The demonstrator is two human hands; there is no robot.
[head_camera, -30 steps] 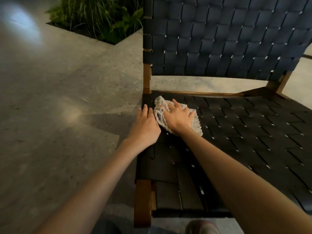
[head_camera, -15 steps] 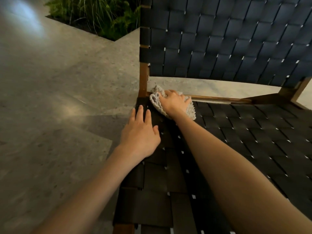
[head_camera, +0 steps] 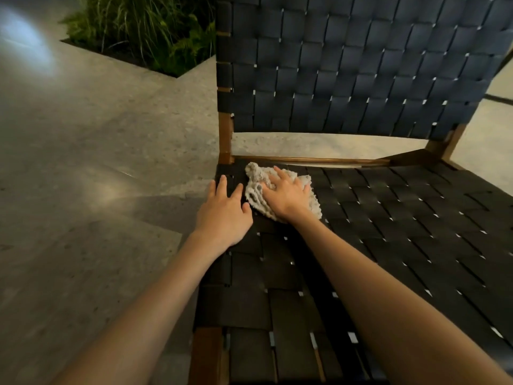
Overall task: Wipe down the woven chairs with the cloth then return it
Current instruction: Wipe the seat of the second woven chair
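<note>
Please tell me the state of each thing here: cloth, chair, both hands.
cloth: crumpled, lying on the seat near its back left corner
chair: upright
left hand: open, flat on the seat beside the cloth
right hand: open, pressing the cloth down

One woven chair (head_camera: 361, 79), one cloth (head_camera: 256, 190), one plant bed (head_camera: 144, 29), and two hands: left hand (head_camera: 223, 215), right hand (head_camera: 287, 194).

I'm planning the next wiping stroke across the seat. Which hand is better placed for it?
Right. The right hand presses flat on the cloth near the back left corner of the woven seat; the left hand rests bare at its left edge, holding nothing.
</note>
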